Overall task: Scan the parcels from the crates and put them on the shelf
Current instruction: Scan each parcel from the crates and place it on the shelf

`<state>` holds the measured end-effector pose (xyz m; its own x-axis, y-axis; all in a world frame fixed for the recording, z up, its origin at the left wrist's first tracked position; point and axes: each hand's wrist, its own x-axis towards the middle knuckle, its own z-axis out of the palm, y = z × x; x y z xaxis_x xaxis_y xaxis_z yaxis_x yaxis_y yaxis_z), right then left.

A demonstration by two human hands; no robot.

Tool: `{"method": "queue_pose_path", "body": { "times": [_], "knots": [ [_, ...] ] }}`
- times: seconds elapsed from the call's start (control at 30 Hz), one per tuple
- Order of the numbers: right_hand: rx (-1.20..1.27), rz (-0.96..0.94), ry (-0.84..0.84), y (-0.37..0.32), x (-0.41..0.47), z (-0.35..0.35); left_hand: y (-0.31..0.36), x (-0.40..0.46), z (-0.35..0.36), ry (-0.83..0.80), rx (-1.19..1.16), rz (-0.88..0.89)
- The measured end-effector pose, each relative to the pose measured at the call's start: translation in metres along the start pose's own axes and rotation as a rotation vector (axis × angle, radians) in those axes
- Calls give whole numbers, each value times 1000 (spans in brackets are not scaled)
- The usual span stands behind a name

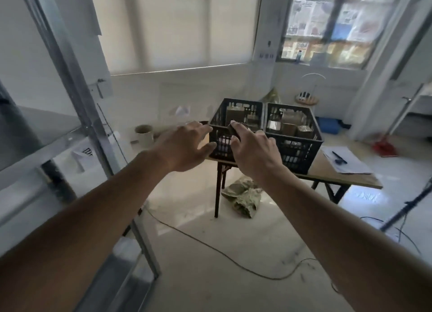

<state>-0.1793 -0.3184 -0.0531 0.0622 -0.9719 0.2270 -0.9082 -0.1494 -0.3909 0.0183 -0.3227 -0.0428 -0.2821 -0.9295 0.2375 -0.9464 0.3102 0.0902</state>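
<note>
On the table: two black crates [266, 129] side by side, brown parcels [288, 127] inside both.
Left hand [184, 146]: fingers spread and straight, holding nothing, in front of the left crate's near corner.
Right hand [253, 151]: fingers curled round a small dark object [233, 130], perhaps the scanner; crates lie behind it.
Shelf [77, 115]: metal, at left.
Writing: paper with dark marks, unreadable.

Wooden table [364, 179] bears two black crates [295, 136] — and seemingly papers [348, 161]
</note>
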Motion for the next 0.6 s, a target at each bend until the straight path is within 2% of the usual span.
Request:
{"method": "queue_pose_path", "body": {
  "times": [0.27, 0.6],
  "knots": [
    [-8, 119, -13, 87, 131, 22, -1, 168, 65, -71, -65, 100],
    [-13, 51, -98, 201, 316, 67, -3, 353, 167, -199, -115, 2]
  ]
}}
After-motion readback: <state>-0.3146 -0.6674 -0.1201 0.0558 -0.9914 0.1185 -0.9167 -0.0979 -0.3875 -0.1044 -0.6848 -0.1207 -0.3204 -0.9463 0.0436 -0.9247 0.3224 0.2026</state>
